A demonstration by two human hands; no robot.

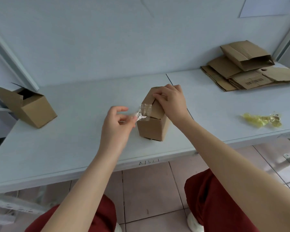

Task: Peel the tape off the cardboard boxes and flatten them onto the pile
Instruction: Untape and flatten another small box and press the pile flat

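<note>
Atop the box (153,129), right hand (172,102) grips its top — left hand (116,124) pinches clear tape (145,111), hard to see.

You get soft, even, fairly bright light with a cool bluish cast. Only a faint shadow lies on the counter (70,139) at the foot of the box (153,129). The clear tape (143,113) catches small glints. Straight edges bow near the borders, and the fingers of your left hand (115,126) look slightly soft.
</note>
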